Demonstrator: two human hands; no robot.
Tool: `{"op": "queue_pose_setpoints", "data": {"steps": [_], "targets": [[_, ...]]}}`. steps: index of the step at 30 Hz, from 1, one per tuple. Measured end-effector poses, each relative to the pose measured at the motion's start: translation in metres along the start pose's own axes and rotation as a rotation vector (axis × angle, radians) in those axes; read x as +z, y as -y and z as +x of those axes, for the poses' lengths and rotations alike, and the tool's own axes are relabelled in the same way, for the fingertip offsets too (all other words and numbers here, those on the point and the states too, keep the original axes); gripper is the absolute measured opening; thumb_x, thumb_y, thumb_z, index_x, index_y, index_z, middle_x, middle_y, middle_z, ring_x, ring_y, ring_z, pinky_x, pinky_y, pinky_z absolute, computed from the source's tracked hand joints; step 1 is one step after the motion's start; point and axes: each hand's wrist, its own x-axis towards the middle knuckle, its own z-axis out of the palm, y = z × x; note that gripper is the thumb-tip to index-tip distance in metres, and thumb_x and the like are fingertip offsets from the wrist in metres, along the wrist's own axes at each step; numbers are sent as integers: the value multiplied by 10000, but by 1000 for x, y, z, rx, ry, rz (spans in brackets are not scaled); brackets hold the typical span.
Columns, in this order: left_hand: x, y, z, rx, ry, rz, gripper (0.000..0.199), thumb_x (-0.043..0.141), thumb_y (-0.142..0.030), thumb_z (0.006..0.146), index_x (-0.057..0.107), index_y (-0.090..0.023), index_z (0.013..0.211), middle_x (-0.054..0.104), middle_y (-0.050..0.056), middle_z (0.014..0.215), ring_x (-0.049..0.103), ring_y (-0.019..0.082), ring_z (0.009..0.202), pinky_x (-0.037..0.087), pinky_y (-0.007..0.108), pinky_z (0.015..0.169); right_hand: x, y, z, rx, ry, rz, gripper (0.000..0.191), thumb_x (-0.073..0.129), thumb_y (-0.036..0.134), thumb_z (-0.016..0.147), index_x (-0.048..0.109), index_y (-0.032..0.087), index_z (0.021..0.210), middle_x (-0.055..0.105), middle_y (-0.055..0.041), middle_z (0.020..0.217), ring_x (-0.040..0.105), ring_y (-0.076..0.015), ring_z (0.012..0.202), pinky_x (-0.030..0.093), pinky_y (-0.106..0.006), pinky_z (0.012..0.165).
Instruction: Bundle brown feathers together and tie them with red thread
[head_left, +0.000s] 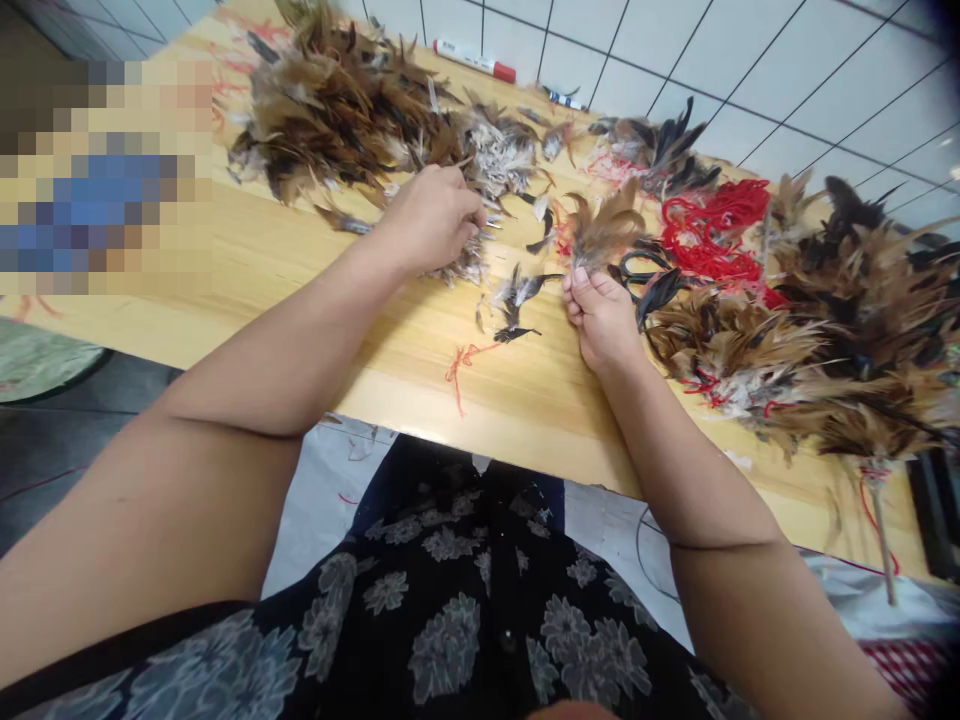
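My right hand (606, 315) is closed around the pale quill ends of a small bunch of brown feathers (606, 228), whose tips fan upward. My left hand (435, 215) reaches to the edge of the loose feathers, its fingers curled and pressed together; what they pinch is hidden. Below that hand lies a clump of quills (466, 262). Between my hands are a few dark loose feathers (516, 296). Black-handled scissors (639, 268) lie just beyond my right hand, partly covered by a dark feather.
A big brown feather heap (337, 100) spreads at the back left. Red cord (712, 235) lies right of centre, near tied feather bunches (750, 350). A red-capped marker (474, 60) rests by the tiled wall (675, 50). Thin red string (459, 372) lies near the table's front edge.
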Motion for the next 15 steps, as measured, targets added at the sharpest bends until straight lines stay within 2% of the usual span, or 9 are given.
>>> {"op": "queue_pose_setpoints", "data": {"steps": [2,7,9,11,15], "targets": [[2,-9,-5,17,5,83,205,765,-239,1090,932,-319,1179,841,120,1378,658,412,1368,551,572,1268,1,-1,0,1,-8,3,672,1025,725,1062,598,256,840,500,70,739,400,-91,640,343,-251,583],[4,-16,-8,-72,18,32,155,780,-221,1120,901,-317,1106,826,75,1173,580,366,1433,499,528,1333,2,-3,0,-23,-6,31,644,1017,691,1082,619,250,834,497,68,733,381,-95,648,350,-256,608],[6,-12,-5,-71,26,29,164,768,-189,1109,882,-297,1063,818,82,1201,580,355,1422,475,547,1369,2,-4,0,-36,8,24,655,1022,716,1067,623,252,834,492,68,731,384,-99,655,358,-261,619],[8,-7,-2,-60,8,20,148,782,-191,1078,870,-300,1031,824,102,1247,612,376,1429,484,577,1370,2,-5,0,-44,21,14,666,1030,741,1049,630,252,838,500,65,736,391,-101,662,365,-266,629],[8,-6,1,17,-58,-79,86,824,-303,1066,878,-365,1041,856,127,1233,707,449,1448,540,632,1339,1,-8,0,-59,38,7,662,1025,748,1049,646,246,846,530,55,755,410,-103,674,381,-273,646]]}}
